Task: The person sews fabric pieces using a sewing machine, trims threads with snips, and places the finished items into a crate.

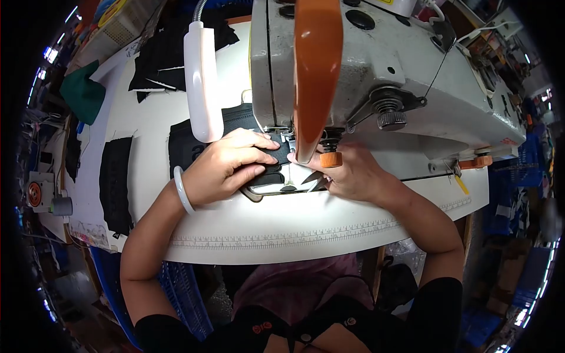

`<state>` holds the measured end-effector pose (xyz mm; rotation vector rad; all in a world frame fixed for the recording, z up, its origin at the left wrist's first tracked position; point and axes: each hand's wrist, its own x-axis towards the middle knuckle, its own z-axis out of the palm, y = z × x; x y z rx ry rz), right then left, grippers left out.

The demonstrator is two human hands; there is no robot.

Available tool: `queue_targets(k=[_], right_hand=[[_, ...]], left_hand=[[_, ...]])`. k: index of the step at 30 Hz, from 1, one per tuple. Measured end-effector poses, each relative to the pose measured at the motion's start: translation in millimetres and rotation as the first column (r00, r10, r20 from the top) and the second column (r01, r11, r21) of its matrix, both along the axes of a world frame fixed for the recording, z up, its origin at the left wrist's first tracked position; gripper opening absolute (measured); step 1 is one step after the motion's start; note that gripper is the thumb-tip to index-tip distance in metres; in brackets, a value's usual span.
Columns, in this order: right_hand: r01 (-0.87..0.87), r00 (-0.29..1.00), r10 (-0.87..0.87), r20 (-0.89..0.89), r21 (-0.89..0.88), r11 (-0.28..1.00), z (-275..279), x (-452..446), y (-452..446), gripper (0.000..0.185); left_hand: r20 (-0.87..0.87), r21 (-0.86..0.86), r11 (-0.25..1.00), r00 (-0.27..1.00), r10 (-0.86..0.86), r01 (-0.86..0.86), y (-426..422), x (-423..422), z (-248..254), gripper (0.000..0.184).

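Note:
My left hand [232, 162], with a pale bangle [183, 189] at its wrist, lies with fingers stretched flat on a black fabric piece [183, 147]. Its fingertips press the cloth just left of the needle area of a sewing machine [376, 53]. On the other side of the needle, my right hand [356, 173] is closed around what look like thread snips [316, 181], their metal blades pointing left over the machine's plate. The snips' handles are hidden in the palm. An orange lever-like part [318, 70] of the machine partly hides the needle and my right fingertips.
A white lamp [203, 88] hangs left of the machine head. Black fabric pieces [118, 185] lie on the white table [235, 232] at left and at the back, near a green cloth [85, 92]. A ruler strip [282, 236] runs along the front edge.

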<state>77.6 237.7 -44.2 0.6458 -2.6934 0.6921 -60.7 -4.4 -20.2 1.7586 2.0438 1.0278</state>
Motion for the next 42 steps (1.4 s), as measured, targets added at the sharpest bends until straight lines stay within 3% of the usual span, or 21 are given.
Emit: queue_targets(k=[1, 5, 8, 10, 12, 14, 15, 16, 17, 18, 22, 24, 25, 27, 29, 30, 32, 33, 39, 41, 42], right_hand=[[0.005, 1.000, -0.005, 0.001, -0.004, 1.000, -0.3, -0.4, 1.2, 0.038], [0.040, 0.993, -0.044, 0.112, 0.040, 0.998, 8.0, 0.8, -0.8, 0.037], [0.021, 0.966, -0.065, 0.249, 0.177, 0.984, 16.7, 2.3, -1.3, 0.037], [0.149, 0.962, -0.181, 0.205, 0.162, 0.975, 22.7, 5.1, -1.9, 0.033], [0.237, 0.961, -0.256, 0.107, 0.164, 0.958, 23.1, 10.1, -1.1, 0.032], [0.291, 0.957, -0.286, -0.055, 0.191, 0.937, 16.0, 16.4, 2.8, 0.033], [0.313, 0.941, -0.331, 0.070, 0.189, 0.931, 13.4, 21.9, 0.7, 0.032], [0.297, 0.955, -0.294, -0.045, 0.173, 0.939, 5.4, 25.7, 0.8, 0.034], [0.307, 0.951, -0.309, -0.011, 0.142, 0.941, 4.6, 29.7, 1.1, 0.035], [0.317, 0.947, -0.321, 0.023, 0.104, 0.943, 4.3, 32.1, -0.7, 0.036], [0.408, 0.913, -0.402, -0.074, 0.182, 0.894, 7.4, 35.6, 3.8, 0.040], [0.409, 0.905, -0.383, -0.184, 0.135, 0.903, 6.4, 44.4, 7.5, 0.042], [0.444, 0.894, -0.432, -0.119, 0.101, 0.890, 19.9, 57.6, 8.9, 0.043], [0.526, 0.842, -0.513, -0.168, 0.040, 0.850, 29.0, 96.4, 30.7, 0.035], [0.723, 0.664, -0.710, -0.234, -0.039, 0.689, 28.2, 140.0, 70.6, 0.014], [0.849, 0.521, -0.841, -0.144, -0.015, 0.528, 31.2, 161.0, 89.3, 0.010], [0.924, 0.380, -0.911, -0.162, 0.021, 0.382, 24.2, 194.4, 129.3, 0.013], [0.920, 0.391, -0.890, -0.235, 0.074, 0.385, 21.0, 202.0, 141.6, 0.015], [0.922, 0.387, -0.918, -0.087, 0.024, 0.386, 9.1, 216.0, 158.6, 0.014], [0.884, 0.448, -0.885, -0.122, 0.208, 0.419, 14.3, 230.4, 150.3, 0.014], [0.896, 0.405, -0.908, -0.106, 0.244, 0.371, 22.8, 236.0, 137.9, 0.011]], left_hand=[[0.011, -0.050, 0.999, 1.000, -0.001, 0.002, -3.1, 5.3, 8.8, 0.029], [-0.383, -0.140, 0.989, 0.924, -0.018, -0.039, -3.3, 21.2, 29.6, 0.043], [-0.513, -0.145, 0.983, 0.858, 0.021, -0.110, 0.5, 28.0, 26.1, 0.036], [-0.540, -0.026, 0.994, 0.838, 0.077, -0.108, 8.8, 30.2, 15.3, 0.020], [-0.556, -0.044, 0.990, 0.827, 0.088, -0.134, 11.9, 31.7, 12.6, 0.019], [-0.671, 0.110, 0.988, 0.725, 0.156, -0.111, 15.8, 30.1, 7.8, 0.022], [-0.669, 0.098, 0.987, 0.726, 0.159, -0.125, 16.6, 30.2, 5.8, 0.022], [-0.666, 0.087, 0.987, 0.728, 0.160, -0.138, 16.6, 30.0, 3.5, 0.023], [-0.591, 0.044, 0.986, 0.792, 0.154, -0.159, 14.6, 26.3, 0.5, 0.025], [-0.511, 0.108, 0.980, 0.836, 0.199, -0.167, 12.7, 19.9, -8.3, 0.030], [-0.264, 0.066, 0.964, 0.927, 0.267, -0.259, 9.9, 17.4, -11.4, 0.033], [-0.203, 0.047, 0.960, 0.938, 0.281, -0.278, 6.6, 13.1, -18.9, 0.034], [-0.197, 0.032, 0.961, 0.941, 0.275, -0.274, 9.5, 16.9, -13.6, 0.033], [-0.191, 0.030, 0.963, 0.945, 0.267, -0.267, 10.5, 17.9, -10.9, 0.033], [-0.129, 0.022, 0.963, 0.954, 0.269, -0.269, 10.6, 15.7, -14.0, 0.032], [-0.102, 0.019, 0.963, 0.958, 0.270, -0.269, 9.3, 15.0, -15.7, 0.032], [-0.150, 0.036, 0.964, 0.952, 0.265, -0.263, 9.7, 14.2, -13.4, 0.032], [-0.130, 0.064, 0.963, 0.955, 0.268, -0.262, 11.1, 14.2, -14.8, 0.030], [0.003, 0.073, 0.951, 0.953, 0.301, -0.301, 16.7, 20.5, -9.6, 0.017], [0.026, 0.044, 0.940, 0.941, 0.337, -0.338, 14.2, 18.7, -12.5, 0.018], [0.044, 0.025, 0.931, 0.931, 0.363, -0.365, 14.5, 18.7, -12.5, 0.019]])
